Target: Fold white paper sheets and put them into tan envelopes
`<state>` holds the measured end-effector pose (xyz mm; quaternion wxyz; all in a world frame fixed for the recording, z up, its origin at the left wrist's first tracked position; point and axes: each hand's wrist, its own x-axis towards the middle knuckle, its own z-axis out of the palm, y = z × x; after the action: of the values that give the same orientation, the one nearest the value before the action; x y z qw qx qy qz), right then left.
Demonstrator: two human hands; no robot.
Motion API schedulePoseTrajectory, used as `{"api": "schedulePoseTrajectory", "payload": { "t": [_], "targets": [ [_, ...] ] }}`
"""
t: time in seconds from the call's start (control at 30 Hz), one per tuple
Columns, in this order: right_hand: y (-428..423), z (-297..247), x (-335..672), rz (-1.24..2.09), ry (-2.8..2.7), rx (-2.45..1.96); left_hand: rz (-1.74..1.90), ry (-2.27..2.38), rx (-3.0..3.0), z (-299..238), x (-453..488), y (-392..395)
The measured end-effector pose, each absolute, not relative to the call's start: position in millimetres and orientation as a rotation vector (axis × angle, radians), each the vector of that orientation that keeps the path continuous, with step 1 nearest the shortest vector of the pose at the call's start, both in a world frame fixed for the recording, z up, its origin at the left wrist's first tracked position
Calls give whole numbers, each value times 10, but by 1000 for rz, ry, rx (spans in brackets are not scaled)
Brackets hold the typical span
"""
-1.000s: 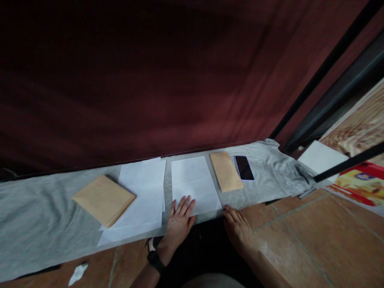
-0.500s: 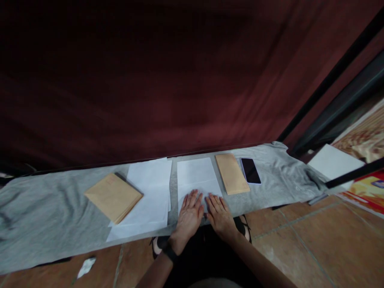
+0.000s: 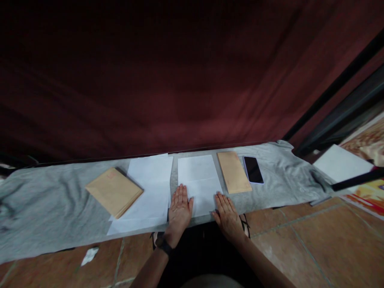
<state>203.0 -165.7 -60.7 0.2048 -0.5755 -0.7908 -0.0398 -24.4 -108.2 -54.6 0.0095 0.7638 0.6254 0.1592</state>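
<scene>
A white sheet of paper lies on a grey cloth spread along the floor. My left hand rests flat on the sheet's near left corner, fingers stretched out. My right hand lies flat at the sheet's near right corner, fingers apart. Neither hand holds anything. A tan envelope lies just right of the sheet, with a dark phone beside it.
A stack of white sheets lies left of the paper, with a pile of tan envelopes overlapping it. A dark red curtain hangs behind. More white paper and black bars lie at the right. A crumpled scrap sits on the tiles.
Half a second ago both hands lay side by side at the middle of the sheet's near edge. They have since slid apart to its left and right corners.
</scene>
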Motion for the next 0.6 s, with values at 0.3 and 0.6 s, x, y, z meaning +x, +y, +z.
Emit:
{"api": "schedulePoseTrajectory", "payload": {
  "t": [0.3,0.6],
  "targets": [
    [-1687,-656,2052,-114,-2178,-1617,526,1693,2501,-463,453,-659],
    [-1667,-665,2048,-125,-2144,-1624,505,1671,2550,-512,546,36]
  ]
}}
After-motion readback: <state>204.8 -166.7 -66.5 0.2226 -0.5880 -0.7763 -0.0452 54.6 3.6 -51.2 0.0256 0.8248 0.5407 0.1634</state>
